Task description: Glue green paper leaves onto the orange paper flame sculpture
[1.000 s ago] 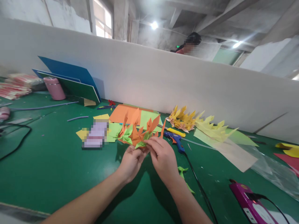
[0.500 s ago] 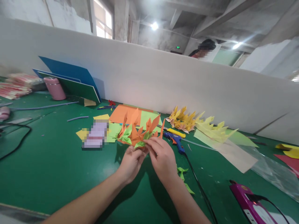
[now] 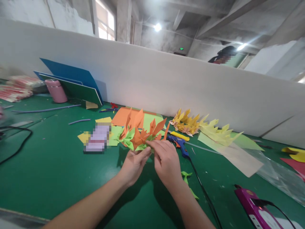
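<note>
Orange folded paper (image 3: 137, 138), spiky, in L hand (image 3: 134, 165); R hand (image 3: 168, 160) touching.

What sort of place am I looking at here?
It looks like a craft workshop, though I can't be certain: there's an orange-and-green folded paper piece, a blue glue gun on the green table, and an orange paper sheet.

The spiky orange folded-paper piece (image 3: 137, 139), trimmed light green, is held points-up over the table (image 3: 71, 178).
</note>
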Available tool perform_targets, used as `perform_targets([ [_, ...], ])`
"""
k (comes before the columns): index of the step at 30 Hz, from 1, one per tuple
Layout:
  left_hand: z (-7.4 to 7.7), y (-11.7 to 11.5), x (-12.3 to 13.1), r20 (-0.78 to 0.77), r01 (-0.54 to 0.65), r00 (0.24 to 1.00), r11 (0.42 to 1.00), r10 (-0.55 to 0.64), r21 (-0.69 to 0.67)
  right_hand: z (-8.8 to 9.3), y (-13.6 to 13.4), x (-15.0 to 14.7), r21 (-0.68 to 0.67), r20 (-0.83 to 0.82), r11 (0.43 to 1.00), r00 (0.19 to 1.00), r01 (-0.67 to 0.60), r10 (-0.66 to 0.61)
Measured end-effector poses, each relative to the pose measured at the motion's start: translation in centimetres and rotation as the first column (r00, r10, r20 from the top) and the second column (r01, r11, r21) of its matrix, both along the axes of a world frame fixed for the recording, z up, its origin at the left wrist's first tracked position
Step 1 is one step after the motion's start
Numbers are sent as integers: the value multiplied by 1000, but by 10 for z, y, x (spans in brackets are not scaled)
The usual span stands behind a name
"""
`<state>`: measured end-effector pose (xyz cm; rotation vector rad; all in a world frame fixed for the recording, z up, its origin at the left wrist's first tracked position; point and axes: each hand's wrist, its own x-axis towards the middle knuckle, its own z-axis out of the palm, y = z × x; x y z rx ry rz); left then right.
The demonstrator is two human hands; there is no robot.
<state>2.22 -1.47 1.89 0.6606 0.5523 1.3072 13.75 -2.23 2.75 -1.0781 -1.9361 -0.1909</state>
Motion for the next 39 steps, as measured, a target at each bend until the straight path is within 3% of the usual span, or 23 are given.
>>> perform_targets([
  [10, -3, 3, 1, -53, -43, 998, 998, 46, 51, -3, -2, 4, -36, 86, 999, 996, 10, -7],
  [16, -2, 7, 2, -32, -156, 987, 987, 155, -34, 0, -2, 4, -121, 62, 992, 997, -47, 55],
  [24, 1, 7, 2, -7, -144, 990, 989, 144, -36, 1, -2, 0, -136, -69, 989, 996, -62, 53],
  [27, 2, 9, 1, -12, -134, 991, 989, 134, -67, 2, -2, 4, -109, -218, 990, 974, -87, 61],
  [29, 3, 11, 0, -6, -131, 991, 989, 131, -74, 4, 2, 14, -68, -332, 997, 943, -32, 8],
  [31, 3, 14, -3, 19, -140, 990, 987, 142, -80, 5, 9, 32, -68, -387, 991, 913, 112, -129],
  [33, 4, 16, -6, 48, -138, 989, 987, 142, -80, 4, 18, 54, -169, -336, 941, 880, 294, -335],
  [35, 4, 16, -8, 63, -128, 989, 989, 132, -68, 1, 25, 77, -314, -155, 831, 839, 459, -522],
  [37, 5, 16, -9, 68, -116, 991, 992, 119, -51, -4, 29, 97, -453, 75, 669, 773, 590, -630],
  [39, 5, 16, -9, 59, -104, 993, 994, 106, -42, -9, 31, 112, -574, 265, 482, 707, 662, -656],
])
